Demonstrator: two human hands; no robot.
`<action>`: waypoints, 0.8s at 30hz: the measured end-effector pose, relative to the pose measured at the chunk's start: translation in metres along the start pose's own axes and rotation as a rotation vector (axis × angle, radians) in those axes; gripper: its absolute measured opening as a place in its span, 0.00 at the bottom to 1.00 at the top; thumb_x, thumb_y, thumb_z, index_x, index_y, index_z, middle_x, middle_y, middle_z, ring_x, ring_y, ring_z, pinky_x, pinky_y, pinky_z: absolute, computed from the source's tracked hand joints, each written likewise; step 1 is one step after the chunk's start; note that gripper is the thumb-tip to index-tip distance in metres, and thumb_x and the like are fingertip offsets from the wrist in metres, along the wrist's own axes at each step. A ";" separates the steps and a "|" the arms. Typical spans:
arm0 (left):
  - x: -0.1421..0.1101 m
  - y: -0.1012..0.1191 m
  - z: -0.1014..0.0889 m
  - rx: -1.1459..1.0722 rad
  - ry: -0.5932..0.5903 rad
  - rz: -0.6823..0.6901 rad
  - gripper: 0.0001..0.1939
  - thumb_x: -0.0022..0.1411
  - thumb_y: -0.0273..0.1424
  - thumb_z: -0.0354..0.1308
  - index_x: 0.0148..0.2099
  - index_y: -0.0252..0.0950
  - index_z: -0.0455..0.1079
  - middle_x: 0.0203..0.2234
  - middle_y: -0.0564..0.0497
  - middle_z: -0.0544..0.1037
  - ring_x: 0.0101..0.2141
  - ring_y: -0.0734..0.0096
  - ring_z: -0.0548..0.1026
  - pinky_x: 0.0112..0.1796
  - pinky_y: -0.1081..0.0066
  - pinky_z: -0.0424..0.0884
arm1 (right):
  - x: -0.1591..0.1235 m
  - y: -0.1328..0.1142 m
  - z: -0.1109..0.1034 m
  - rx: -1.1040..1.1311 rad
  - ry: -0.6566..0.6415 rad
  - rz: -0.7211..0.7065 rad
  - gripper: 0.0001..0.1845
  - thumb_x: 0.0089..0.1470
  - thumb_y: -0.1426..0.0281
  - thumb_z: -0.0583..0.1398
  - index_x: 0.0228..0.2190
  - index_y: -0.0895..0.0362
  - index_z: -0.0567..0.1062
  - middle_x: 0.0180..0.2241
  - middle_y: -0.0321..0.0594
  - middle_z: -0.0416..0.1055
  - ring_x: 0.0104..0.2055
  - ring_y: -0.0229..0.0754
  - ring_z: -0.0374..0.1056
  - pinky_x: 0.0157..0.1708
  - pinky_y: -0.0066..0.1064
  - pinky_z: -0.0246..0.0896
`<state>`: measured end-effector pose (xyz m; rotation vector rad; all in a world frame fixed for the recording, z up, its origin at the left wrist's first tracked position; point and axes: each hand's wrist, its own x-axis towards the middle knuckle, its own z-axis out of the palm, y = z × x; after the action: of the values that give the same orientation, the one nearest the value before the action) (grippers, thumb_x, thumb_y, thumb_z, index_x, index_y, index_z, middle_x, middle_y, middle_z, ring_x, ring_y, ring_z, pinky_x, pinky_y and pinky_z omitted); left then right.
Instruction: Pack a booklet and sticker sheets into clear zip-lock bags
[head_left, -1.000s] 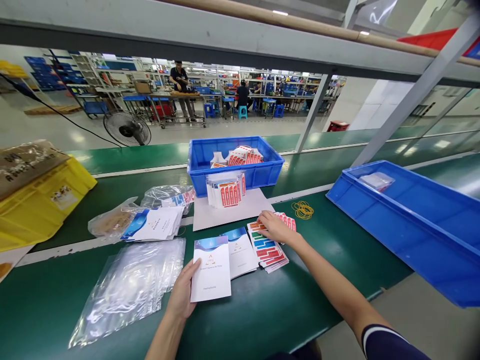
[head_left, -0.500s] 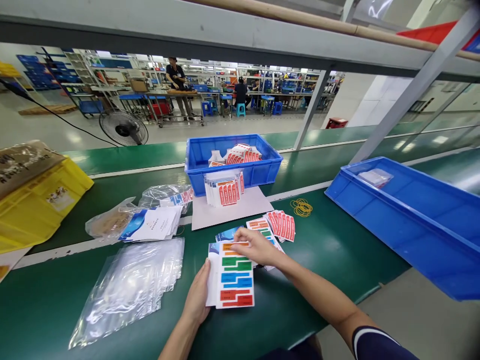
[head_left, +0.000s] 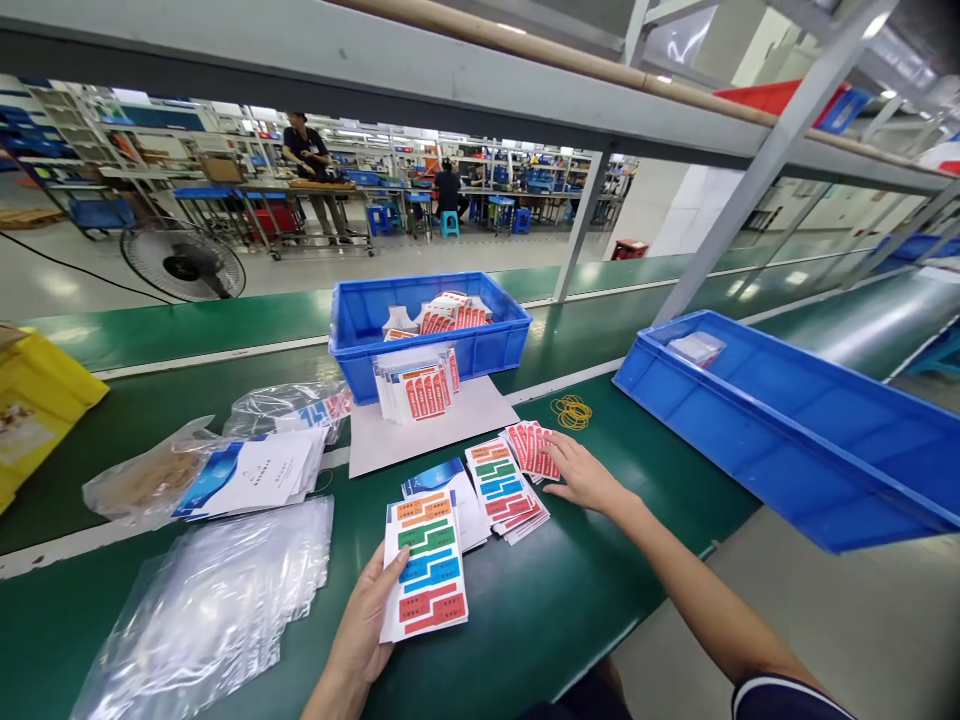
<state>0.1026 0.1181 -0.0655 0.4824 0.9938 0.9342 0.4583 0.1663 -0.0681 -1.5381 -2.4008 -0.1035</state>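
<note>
White sticker sheet (head_left: 430, 572), long axis roughly forward.

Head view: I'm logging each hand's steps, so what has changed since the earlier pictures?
The right hand brought a coloured label sheet onto the booklet in the left hand, let go, and moved right to the red label sheets. The left hand now holds sheet and booklet. The plastic bags and rubber bands stayed put.

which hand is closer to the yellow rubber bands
Right. The right hand is just on the near side of the yellow rubber bands, at the red label sheets; the left hand is well left of them, holding a multicolored label sheet.
</note>
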 end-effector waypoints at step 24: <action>-0.003 -0.024 0.018 -0.159 -0.068 0.008 0.28 0.58 0.38 0.58 0.59 0.37 0.61 0.46 0.44 0.77 0.45 0.55 0.75 0.48 0.58 0.70 | -0.008 -0.166 -0.002 0.107 0.238 -0.129 0.28 0.54 0.79 0.48 0.57 0.67 0.59 0.56 0.53 0.62 0.61 0.51 0.53 0.56 0.42 0.57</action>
<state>0.1281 0.1037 -0.0720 0.3815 0.8494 0.9894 0.3128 0.0878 -0.0533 -1.2483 -2.2752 -0.1721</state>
